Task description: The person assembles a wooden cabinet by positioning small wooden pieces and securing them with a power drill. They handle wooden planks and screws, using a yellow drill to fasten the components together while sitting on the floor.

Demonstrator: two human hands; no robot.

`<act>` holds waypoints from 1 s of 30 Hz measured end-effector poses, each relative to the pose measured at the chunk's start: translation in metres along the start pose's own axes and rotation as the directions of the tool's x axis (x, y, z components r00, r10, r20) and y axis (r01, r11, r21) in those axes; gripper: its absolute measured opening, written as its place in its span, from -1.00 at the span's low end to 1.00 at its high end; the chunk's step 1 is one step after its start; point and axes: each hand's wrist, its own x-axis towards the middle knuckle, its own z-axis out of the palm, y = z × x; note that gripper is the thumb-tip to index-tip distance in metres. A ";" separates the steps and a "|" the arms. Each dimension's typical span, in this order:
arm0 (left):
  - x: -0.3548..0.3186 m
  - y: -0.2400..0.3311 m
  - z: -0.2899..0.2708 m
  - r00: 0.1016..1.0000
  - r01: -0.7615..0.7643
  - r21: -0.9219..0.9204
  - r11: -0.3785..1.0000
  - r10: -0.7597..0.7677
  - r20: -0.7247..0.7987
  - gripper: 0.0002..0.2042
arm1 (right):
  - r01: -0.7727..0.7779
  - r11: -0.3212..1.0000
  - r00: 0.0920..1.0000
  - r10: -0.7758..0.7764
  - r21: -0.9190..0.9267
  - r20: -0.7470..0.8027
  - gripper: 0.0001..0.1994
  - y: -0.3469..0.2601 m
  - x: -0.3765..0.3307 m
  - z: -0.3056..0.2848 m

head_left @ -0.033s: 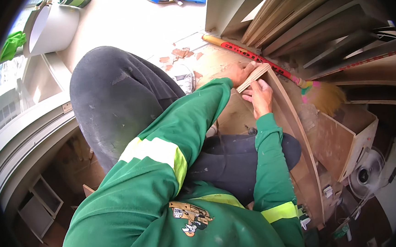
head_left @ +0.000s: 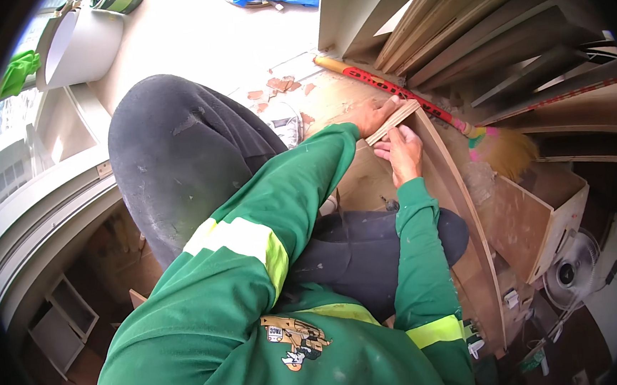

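Note:
My left hand (head_left: 373,115) grips the upper end of a short plywood strip (head_left: 394,123) that lies across the top of a long, curved wooden board (head_left: 461,200). Just below it, my right hand (head_left: 403,154) has its fingers closed on the same strip, where it meets the board's edge. The board runs from my hands down toward the lower right. Both arms wear green sleeves with yellow reflective bands. My raised knee in dark trousers (head_left: 177,151) fills the middle left.
A broom with a red handle (head_left: 387,83) lies on the floor just beyond my hands. Stacked boards (head_left: 490,29) lean at the upper right. An open wooden box (head_left: 533,227) and a fan (head_left: 568,271) are at the right. A white bucket (head_left: 83,44) stands at the upper left.

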 end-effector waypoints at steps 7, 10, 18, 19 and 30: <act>-0.004 -0.012 0.002 0.994 -0.067 -0.025 0.997 0.069 0.081 -0.19 | 0.026 0.999 0.998 -0.029 0.043 0.058 -0.69 -0.005 -0.006 0.010; -0.009 -0.009 0.006 0.995 -0.063 0.015 0.998 0.061 0.084 -0.11 | -0.065 0.995 0.996 0.060 0.076 0.072 -0.66 -0.003 -0.006 0.002; -0.013 0.017 0.002 0.999 -0.002 0.162 0.987 -0.004 0.039 -0.11 | -0.006 1.000 0.995 0.007 -0.012 0.100 -0.57 -0.020 -0.025 0.011; -0.013 0.022 0.002 0.999 0.000 0.193 0.981 -0.008 0.045 -0.09 | -0.025 0.999 0.993 0.029 -0.037 0.118 -0.55 -0.015 -0.022 0.009; 0.018 -0.027 -0.021 0.980 0.141 -0.120 0.983 -0.121 0.158 -0.52 | -0.106 0.994 0.994 0.106 -0.039 0.003 -0.43 -0.019 -0.007 0.006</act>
